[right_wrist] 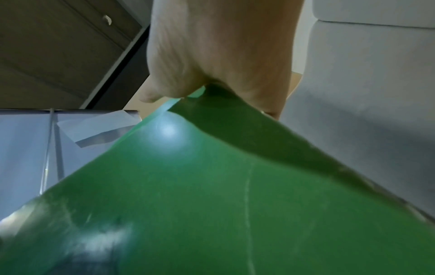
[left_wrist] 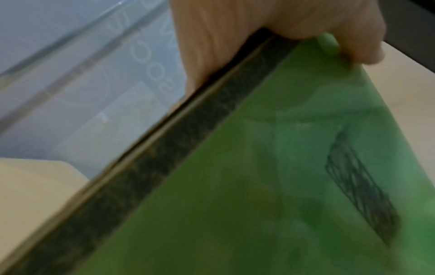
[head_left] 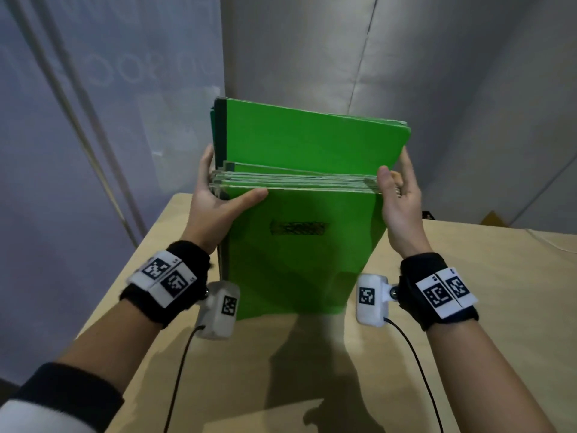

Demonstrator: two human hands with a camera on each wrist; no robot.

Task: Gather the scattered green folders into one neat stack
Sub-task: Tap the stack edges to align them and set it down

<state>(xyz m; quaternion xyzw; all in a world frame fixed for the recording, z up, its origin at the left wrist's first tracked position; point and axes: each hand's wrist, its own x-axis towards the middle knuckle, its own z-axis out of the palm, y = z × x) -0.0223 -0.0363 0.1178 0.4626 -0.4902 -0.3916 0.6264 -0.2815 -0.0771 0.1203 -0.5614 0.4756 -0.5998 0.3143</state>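
Note:
A stack of green folders [head_left: 299, 245] stands upright on its lower edge on the wooden table [head_left: 468, 292]. The front cover carries a scribbled-over dark label. Behind the stack, one or more folders [head_left: 312, 139] stick up higher than the rest. My left hand [head_left: 215, 198] grips the stack's left edge, thumb laid across the front cover and fingers behind. My right hand [head_left: 396, 195] grips the right edge, thumb in front and fingers behind. The left wrist view shows the dark spine and front cover [left_wrist: 259, 186] below my left hand [left_wrist: 259, 22]. The right wrist view shows a green cover [right_wrist: 212, 204] under my right hand [right_wrist: 223, 46].
A grey fabric wall [head_left: 406, 57] rises close behind the table. A translucent panel [head_left: 93, 120] stands along the left. A small black item [head_left: 427, 214] and a tan box [head_left: 495, 218] sit at the table's far right. The table's left edge runs just beside my left wrist.

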